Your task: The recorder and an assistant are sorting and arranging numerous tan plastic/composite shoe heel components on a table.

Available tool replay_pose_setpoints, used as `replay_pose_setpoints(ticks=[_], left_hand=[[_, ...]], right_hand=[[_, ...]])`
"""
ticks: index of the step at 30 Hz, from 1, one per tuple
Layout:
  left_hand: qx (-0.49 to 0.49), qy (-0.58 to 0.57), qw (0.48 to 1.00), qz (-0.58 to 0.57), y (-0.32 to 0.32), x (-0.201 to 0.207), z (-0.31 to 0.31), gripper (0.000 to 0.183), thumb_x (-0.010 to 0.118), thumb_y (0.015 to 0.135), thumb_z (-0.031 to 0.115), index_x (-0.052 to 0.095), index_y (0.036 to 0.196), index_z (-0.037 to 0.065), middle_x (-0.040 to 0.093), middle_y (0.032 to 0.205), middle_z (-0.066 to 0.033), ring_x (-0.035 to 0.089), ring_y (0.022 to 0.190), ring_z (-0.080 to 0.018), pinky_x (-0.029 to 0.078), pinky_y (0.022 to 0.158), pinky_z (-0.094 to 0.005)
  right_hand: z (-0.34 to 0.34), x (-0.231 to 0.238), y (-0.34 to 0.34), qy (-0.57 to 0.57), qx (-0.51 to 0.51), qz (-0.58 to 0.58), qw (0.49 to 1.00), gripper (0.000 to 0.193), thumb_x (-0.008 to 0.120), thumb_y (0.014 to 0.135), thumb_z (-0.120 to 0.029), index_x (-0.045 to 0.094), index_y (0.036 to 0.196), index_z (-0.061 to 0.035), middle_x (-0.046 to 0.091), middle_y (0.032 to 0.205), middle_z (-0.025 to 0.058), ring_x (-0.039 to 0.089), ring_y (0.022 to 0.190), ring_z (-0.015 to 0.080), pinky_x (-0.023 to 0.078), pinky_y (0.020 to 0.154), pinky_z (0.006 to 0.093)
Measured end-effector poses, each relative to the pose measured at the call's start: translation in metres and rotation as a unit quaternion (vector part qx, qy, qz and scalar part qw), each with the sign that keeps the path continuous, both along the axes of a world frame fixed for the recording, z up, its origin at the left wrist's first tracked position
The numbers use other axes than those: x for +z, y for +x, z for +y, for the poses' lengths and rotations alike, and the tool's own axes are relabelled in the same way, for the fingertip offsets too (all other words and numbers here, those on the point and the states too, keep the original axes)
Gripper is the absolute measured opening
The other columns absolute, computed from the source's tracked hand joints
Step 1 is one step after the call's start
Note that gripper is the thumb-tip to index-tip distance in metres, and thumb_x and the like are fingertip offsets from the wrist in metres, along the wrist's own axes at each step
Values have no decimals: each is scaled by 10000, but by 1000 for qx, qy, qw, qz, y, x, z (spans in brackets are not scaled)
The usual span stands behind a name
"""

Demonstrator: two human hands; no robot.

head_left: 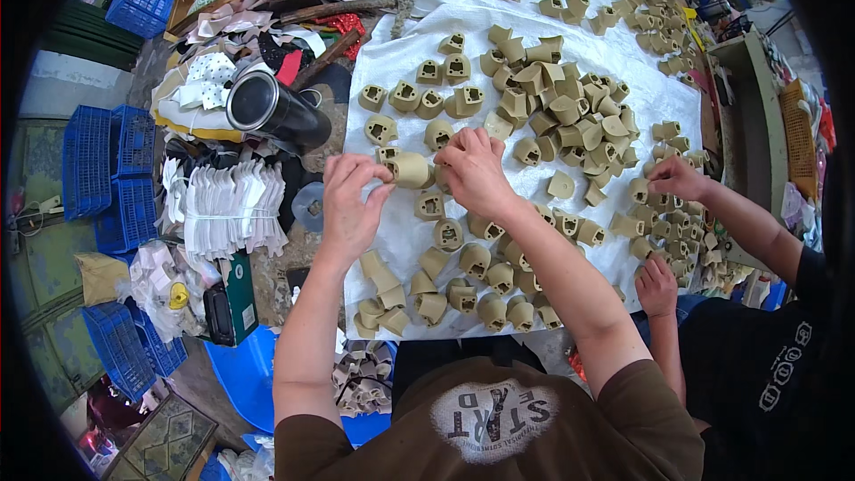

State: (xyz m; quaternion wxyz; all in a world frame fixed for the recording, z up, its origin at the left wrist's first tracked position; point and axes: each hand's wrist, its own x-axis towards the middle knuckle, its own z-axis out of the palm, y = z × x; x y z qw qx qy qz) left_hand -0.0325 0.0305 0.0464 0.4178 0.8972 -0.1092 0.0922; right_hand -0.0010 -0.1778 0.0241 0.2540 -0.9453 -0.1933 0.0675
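Over wrinkled sheet (663, 100): left hand (353, 199), right hand (476, 175), grip pinched on smooth rounded khaki piece (411, 170).

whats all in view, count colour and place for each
woven-plastic-looking sheet: at least one, white, centre
hollow moulded pieces: too many to count, khaki, on the sheet
cylindrical metal-looking mug: one, black, left of the sheet
rectangular lattice plastic crates: several, blue, far left
string-tied cut-sheet stack: one, white, below the mug
plastic tub: at least one, blue, lower left
co-worker's hands: two, bare, sheet's right side
person's left grip: one, bare, at a piece's left end
person's right grip: one, bare, at its right end
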Motion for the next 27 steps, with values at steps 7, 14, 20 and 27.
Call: replay_pose_setpoints(ticks=[7, 14, 20, 27], left_hand=[[39, -98, 994, 39, -37, 45, -7, 201, 702, 652, -48, 615, 804, 48, 596, 850, -74, 531, 859, -262, 431, 785, -366], [-11, -75, 997, 11, -55, 67, -30, 217, 755, 626, 17, 624, 795, 53, 588, 819, -50, 533, 849, -250, 424, 772, -357], [-41, -28, 998, -47, -59, 79, -46, 224, 764, 613, 33, 630, 787, 76, 597, 796, -16, 533, 853, -242, 390, 783, -351], [-40, -59, 997, -9, -62, 80, -47, 198, 764, 632, 54, 637, 782, 75, 603, 791, -18, 530, 855, -235, 389, 787, -352]], right_hand=[[-20, 58, -35, 280, -47, 132, 950, 158, 587, 895, -185, 628, 921, -35, 563, 887, 98, 534, 860, 239, 400, 806, 362], [-25, 82, -72, 289, -24, 94, 952, 209, 661, 860, -233, 585, 817, -43, 558, 791, 61, 540, 766, 212, 394, 783, 342], [-38, 88, -82, 302, -43, 98, 947, 240, 695, 835, -245, 559, 745, -69, 510, 696, 31, 495, 733, 203, 315, 762, 329], [-56, 99, -95, 289, 22, 103, 951, 88, 601, 889, -117, 596, 948, -53, 567, 835, 49, 503, 836, 226, 369, 809, 332]])
